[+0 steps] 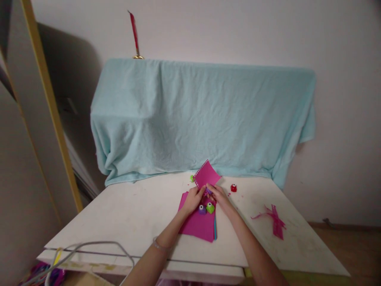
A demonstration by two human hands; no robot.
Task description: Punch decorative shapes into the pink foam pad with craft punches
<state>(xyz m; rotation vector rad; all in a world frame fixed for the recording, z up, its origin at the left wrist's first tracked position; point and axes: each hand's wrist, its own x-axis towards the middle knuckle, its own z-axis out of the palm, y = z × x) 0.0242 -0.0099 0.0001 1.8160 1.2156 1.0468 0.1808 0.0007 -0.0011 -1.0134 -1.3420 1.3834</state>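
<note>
A pink sheet of paper (207, 174) with a row of holes punched along its left edge is held up over the table. My left hand (193, 200) is closed on its lower edge. Pinched in my right hand (218, 194), at that same edge, is a small purple craft punch (208, 191), partly hidden by my fingers. Below my hands lies a stack of pink paper (196, 229) with a blue-green sheet showing at its right side. A second purple punch (202, 209) and a green punch (210, 207) rest on the stack.
A red punch (233, 188) stands to the right, near small pink paper bits. Another green punch (192, 178) sits behind my left hand. Crumpled pink plastic wrapping (277, 226) lies at right. A light blue towel (202, 119) hangs behind the table; a grey cable (98, 242) crosses the front-left edge.
</note>
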